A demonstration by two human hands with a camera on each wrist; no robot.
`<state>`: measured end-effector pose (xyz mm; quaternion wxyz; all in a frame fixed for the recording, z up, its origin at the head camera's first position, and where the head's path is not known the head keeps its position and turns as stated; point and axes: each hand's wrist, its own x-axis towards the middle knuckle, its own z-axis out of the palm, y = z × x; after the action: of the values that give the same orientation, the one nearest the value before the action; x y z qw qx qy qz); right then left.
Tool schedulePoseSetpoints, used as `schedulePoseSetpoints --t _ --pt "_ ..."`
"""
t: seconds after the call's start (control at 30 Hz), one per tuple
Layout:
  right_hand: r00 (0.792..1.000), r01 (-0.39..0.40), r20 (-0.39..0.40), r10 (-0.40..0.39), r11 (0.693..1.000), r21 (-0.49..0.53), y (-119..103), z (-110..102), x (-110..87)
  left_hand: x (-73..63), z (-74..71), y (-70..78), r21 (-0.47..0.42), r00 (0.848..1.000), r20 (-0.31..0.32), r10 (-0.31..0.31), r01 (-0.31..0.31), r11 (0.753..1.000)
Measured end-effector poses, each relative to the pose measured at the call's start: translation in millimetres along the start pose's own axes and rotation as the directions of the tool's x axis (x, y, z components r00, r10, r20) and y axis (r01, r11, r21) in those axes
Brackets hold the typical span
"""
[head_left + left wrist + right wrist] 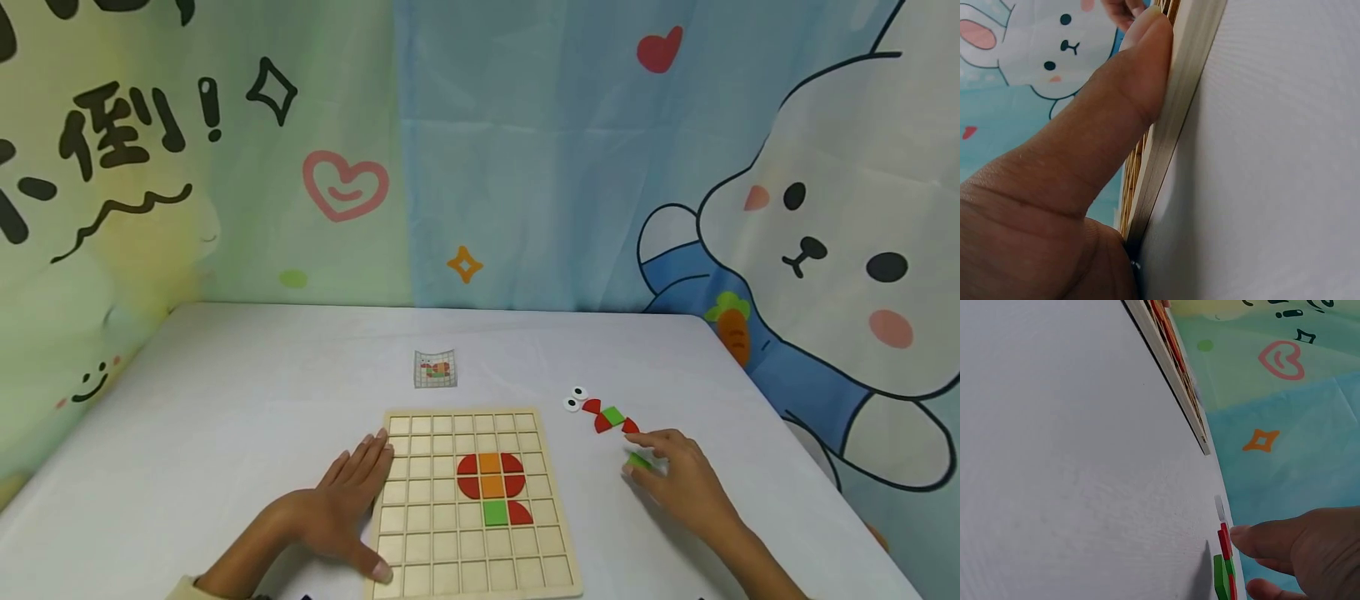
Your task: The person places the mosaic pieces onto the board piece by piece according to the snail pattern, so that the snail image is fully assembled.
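A square wooden grid board (431,546) lies on the white table. Set in its cells are orange squares (491,473) flanked by red quarter-circle pieces (467,477), with a green square (495,512) and a red quarter piece (520,512) below. My left hand (333,512) rests along the board's left edge, fingers straight, thumb (1141,69) at the near corner. To the board's right, my right hand (678,479) hovers with thumb and index finger apart around a loose green piece (639,460). In the right wrist view the green piece (1220,576) sits below the fingers.
Beyond the right hand, loose red pieces (603,422), a green square (612,416) and two round eye pieces (572,404) lie in a line. A small picture card (435,369) is behind the board. A printed cloth backdrop (525,167) hangs past the table's far edge.
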<state>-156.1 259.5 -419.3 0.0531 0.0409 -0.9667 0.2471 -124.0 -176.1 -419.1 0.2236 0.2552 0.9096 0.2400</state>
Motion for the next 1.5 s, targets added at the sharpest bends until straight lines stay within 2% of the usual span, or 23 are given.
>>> schedulePoseSetpoints --t 0.2,0.47,0.6,0.73,0.9,1.2,1.5 --pt "0.999 -0.019 0.035 0.019 1.000 -0.015 8 2 3.3 2.4 5.8 -6.6 0.015 1.000 -0.019 -0.003 0.003 1.000" --pt "0.998 -0.033 0.060 0.035 0.999 -0.032 12 -1 5.1 0.2 4.0 -6.1 -0.025 0.999 -0.023 0.045 -0.045 0.999" --pt "0.996 -0.028 0.081 0.031 0.999 -0.032 13 -1 5.4 1.5 4.3 -6.6 -0.009 1.000 -0.018 0.021 -0.021 1.000" --pt "0.995 -0.006 0.101 0.009 0.999 -0.035 14 -1 5.6 -0.5 -1.6 0.6 0.008 1.000 -0.004 0.011 -0.011 1.000" --pt "0.991 -0.019 0.133 0.028 0.998 -0.066 10 -3 6.0 -2.7 -5.5 6.9 0.029 1.000 0.006 0.002 -0.002 1.000" --pt "0.994 0.050 0.102 -0.042 0.996 -0.078 11 -2 6.0 -1.5 -3.2 3.6 0.026 1.000 0.005 0.010 -0.010 1.000" --pt "0.993 0.047 0.107 -0.044 0.999 -0.026 12 -4 7.5 -1.9 -3.2 1.4 0.005 0.999 -0.001 0.033 -0.033 0.999"
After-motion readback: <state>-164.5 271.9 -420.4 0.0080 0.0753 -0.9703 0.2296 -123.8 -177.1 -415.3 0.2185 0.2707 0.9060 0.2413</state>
